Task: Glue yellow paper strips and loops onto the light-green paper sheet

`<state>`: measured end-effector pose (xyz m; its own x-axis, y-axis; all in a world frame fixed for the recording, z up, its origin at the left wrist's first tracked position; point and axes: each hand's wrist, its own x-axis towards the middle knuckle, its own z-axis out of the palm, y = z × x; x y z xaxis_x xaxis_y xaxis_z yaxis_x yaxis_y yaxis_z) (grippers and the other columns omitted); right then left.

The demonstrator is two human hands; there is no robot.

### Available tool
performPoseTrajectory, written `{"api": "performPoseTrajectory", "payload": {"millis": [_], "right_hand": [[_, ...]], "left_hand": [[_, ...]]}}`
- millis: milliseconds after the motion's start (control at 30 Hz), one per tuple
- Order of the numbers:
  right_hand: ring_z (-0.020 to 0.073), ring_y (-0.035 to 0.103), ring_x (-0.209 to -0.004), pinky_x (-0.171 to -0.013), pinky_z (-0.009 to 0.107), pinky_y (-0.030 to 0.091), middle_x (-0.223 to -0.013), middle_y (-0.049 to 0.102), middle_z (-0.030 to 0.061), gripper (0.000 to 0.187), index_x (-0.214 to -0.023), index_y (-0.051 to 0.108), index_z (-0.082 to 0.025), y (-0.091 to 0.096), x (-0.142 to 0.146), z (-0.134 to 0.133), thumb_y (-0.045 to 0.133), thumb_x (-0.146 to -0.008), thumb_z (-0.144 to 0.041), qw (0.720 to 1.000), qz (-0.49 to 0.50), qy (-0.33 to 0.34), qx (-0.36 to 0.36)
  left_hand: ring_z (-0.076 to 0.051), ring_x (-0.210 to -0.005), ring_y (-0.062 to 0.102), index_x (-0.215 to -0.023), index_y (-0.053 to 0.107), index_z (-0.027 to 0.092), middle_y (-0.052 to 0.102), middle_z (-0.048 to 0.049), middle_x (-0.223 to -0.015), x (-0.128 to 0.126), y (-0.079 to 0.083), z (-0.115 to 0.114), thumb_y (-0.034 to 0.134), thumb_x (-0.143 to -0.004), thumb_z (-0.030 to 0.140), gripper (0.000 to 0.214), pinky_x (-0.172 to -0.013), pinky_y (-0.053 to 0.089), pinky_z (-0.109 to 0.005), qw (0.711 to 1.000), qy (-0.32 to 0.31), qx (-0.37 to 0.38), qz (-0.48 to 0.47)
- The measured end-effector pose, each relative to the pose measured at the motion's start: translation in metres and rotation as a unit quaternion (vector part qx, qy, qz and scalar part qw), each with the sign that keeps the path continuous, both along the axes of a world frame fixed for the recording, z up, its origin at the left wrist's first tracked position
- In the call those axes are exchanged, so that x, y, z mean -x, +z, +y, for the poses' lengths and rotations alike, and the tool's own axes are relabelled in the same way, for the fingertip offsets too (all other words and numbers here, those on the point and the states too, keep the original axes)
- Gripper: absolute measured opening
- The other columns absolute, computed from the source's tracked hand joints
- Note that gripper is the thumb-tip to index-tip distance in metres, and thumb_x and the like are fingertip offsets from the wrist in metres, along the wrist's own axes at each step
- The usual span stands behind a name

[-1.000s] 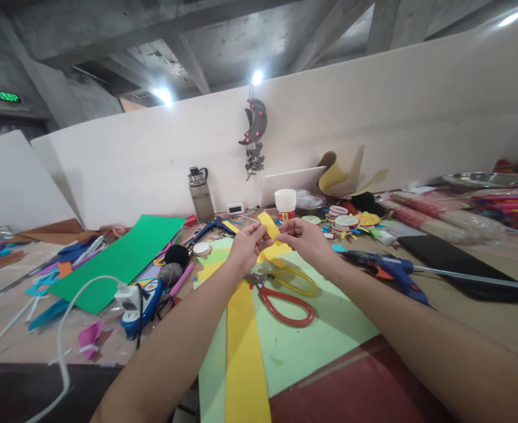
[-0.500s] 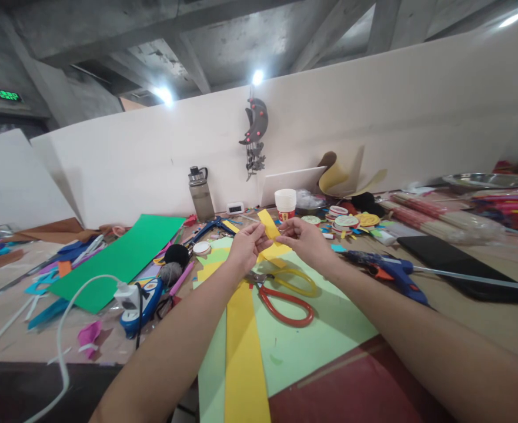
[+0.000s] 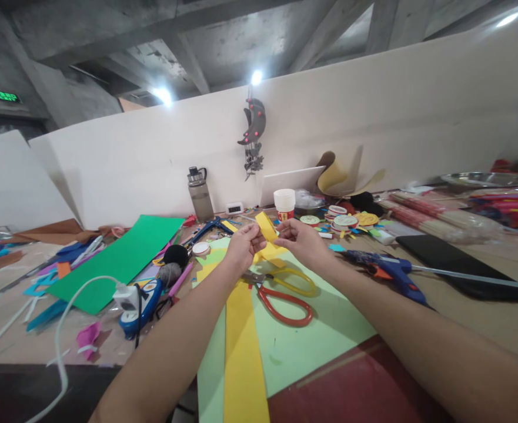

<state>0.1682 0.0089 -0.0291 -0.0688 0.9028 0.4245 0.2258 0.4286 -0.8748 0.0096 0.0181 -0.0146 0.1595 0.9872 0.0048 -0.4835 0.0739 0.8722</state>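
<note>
Pinches a short yellow strip (image 3: pixel 265 228), near the middle of the frame, between thumb and fingers of the left hand (image 3: pixel 244 247); holds the right hand (image 3: pixel 303 241) with fingers curled in at the strip's lower right end; cannot tell whether gripping there or merely touching.

Just below the hands, scissors (image 3: pixel 261 279) with one red and one yellow handle, set apart; beneath, a pale green sheet (image 3: pixel 316 341) and, running down to the bottom edge of the frame, a long yellow strip (image 3: pixel 244 358).

Right of centre, a blue glue gun (image 3: pixel 397 275) on its side, beside a black slab (image 3: pixel 457 261); left of centre, a bright green sheet (image 3: pixel 122 258), above a white plug (image 3: pixel 126 298).

Behind the hands, a white and red cup (image 3: pixel 284 204) and round spools (image 3: pixel 345 222); farther left, a grey bottle (image 3: pixel 201 200); at upper centre, a dark crescent ornament (image 3: pixel 255 120) hanging before a white panel (image 3: pixel 153 153).
</note>
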Motion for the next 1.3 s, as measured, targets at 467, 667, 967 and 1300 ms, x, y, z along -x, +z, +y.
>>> {"api": "performPoseTrajectory", "payload": {"millis": [467,667,967,1300], "right_hand": [[0.016,0.059,-0.069,-0.064,0.029,0.042,-0.075,0.065,0.0004,0.015,-0.087,0.06,-0.021,0.006,-0.004,-0.008,0.065,-0.072,-0.021,0.983,-0.152,-0.082,-0.056],[0.0155,0.057,-0.065,-0.059,0.027,0.038,-0.072,0.064,0.0003,0.014,-0.088,0.06,-0.021,0.008,-0.007,-0.009,0.064,-0.074,-0.022,0.971,-0.201,-0.113,-0.066],[0.0169,0.056,-0.073,-0.062,0.027,0.04,-0.082,0.063,0.0031,0.008,-0.086,0.055,-0.02,0.004,0.0,-0.01,0.058,-0.079,-0.017,0.949,-0.235,-0.109,-0.179],[0.0191,0.056,-0.078,-0.066,0.03,0.042,-0.085,0.06,0.0047,0.029,-0.104,0.053,-0.02,0.003,0.001,-0.008,0.052,-0.078,-0.007,0.954,-0.208,-0.073,-0.202]], "left_hand": [[-0.01,-0.064,0.063,-0.087,0.064,0.012,0.069,-0.0076,-0.083,-0.003,0.001,-0.005,0.059,-0.078,0.014,0.01,-0.051,0.049,-0.018,0.995,-0.088,-0.038,-0.018],[-0.013,-0.075,0.064,-0.088,0.064,0.011,0.07,-0.0082,-0.086,-0.01,0.0,-0.011,0.053,-0.076,0.009,0.017,-0.066,0.051,-0.023,0.993,-0.078,-0.06,-0.059],[-0.011,-0.073,0.064,-0.089,0.062,0.011,0.066,-0.0056,-0.08,-0.009,-0.003,-0.009,0.055,-0.082,0.009,0.01,-0.065,0.048,-0.021,0.986,-0.088,-0.061,-0.129],[-0.011,-0.072,0.062,-0.088,0.06,0.011,0.062,-0.0052,-0.073,-0.004,0.009,-0.008,0.047,-0.083,0.004,0.016,-0.061,0.047,-0.018,0.983,-0.099,-0.033,-0.152]]}}
